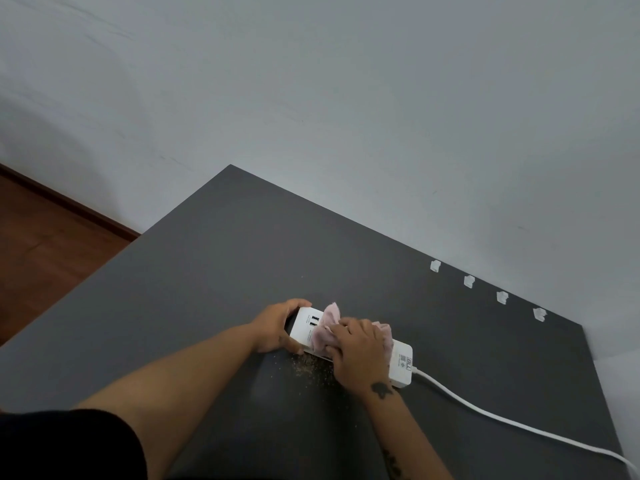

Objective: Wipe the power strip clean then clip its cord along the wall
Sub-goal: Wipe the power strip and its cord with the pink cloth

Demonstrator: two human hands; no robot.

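White power strip [349,344] at lower centre of grey table [214,258], left hand [278,327] gripping its end, right hand [360,355] pressing pink cloth [327,327] on top. Wiping underway; crumbs [311,367] beside it; cord [512,422] trailing lower right, not yet in clips [485,289].

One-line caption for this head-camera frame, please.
Left hand steadies a white power strip on a dark table while the right hand wipes it with a pink cloth.

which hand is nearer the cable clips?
Right. The right hand presses the cloth mid-strip, on the side of the cable clips; the left hand grips the far end.
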